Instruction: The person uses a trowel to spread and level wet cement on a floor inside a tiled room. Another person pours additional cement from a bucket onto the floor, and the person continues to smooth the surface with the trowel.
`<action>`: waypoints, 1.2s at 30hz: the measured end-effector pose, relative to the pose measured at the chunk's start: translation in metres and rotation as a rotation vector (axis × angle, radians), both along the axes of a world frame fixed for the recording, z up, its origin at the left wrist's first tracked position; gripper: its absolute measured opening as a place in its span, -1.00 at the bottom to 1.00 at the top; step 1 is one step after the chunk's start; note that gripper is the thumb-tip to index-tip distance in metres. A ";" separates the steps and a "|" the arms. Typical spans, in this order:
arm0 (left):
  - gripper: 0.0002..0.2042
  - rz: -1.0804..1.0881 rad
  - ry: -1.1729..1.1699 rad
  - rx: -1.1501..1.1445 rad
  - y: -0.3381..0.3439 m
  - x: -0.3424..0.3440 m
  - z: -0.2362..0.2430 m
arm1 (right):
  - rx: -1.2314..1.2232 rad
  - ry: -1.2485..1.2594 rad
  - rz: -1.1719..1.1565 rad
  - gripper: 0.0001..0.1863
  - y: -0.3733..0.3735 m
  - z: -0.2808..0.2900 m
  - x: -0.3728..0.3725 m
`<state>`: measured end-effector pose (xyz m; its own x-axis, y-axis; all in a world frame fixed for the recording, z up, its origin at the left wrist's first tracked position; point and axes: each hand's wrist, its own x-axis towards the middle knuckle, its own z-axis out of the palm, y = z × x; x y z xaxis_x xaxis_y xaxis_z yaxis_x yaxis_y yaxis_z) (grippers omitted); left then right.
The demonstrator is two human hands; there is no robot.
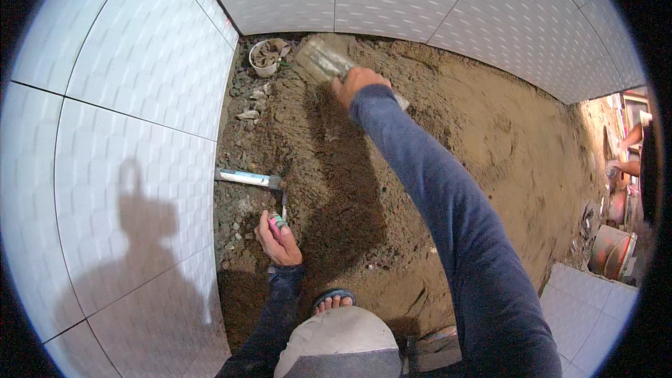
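Head view showed your right hand (360, 87) clenched atop a blurred board (323, 59), presumably to face it toward far sand (413, 66); your left hand (281, 245) curled round a pink-green handle (278, 224) near the left wall (140, 105).

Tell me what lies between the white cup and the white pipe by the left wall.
In the head view, gray gravel and a few pale rubble chunks lie between the cup and the pipe.
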<state>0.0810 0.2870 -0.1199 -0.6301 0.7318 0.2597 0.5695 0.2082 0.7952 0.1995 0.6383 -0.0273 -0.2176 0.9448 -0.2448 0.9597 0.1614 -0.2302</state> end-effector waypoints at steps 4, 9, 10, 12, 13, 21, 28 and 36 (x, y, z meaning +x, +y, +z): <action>-0.50 0.004 0.013 -0.017 -0.004 -0.002 -0.002 | -0.036 -0.056 -0.076 -0.34 0.020 0.002 0.019; -0.45 0.040 -0.044 -0.028 -0.003 -0.005 -0.003 | -0.045 -0.162 -0.220 -0.32 0.022 0.010 0.094; -0.45 0.038 -0.052 -0.026 -0.004 -0.002 -0.005 | -0.026 -0.190 -0.248 -0.31 0.024 0.008 0.112; -0.46 0.025 -0.070 -0.020 0.000 0.001 -0.002 | -0.065 -0.148 -0.329 -0.27 0.025 0.004 0.146; -0.46 0.022 -0.070 -0.011 0.000 0.002 -0.001 | -0.084 -0.123 -0.366 -0.24 0.024 0.001 0.161; -0.45 0.039 -0.059 -0.026 -0.007 -0.005 -0.009 | -0.191 0.635 -0.890 -0.16 -0.045 -0.058 0.153; -0.47 0.042 -0.014 -0.026 -0.002 -0.003 0.000 | -0.190 0.583 -0.587 -0.25 -0.003 -0.078 0.034; -0.52 0.026 0.006 0.009 0.000 -0.005 0.003 | -0.369 0.656 -0.403 -0.26 0.017 -0.053 -0.037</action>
<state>0.0756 0.2874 -0.1173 -0.6470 0.7129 0.2704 0.5689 0.2153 0.7937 0.1625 0.6552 -0.0807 -0.0876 0.8650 -0.4940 0.5818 -0.3581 -0.7303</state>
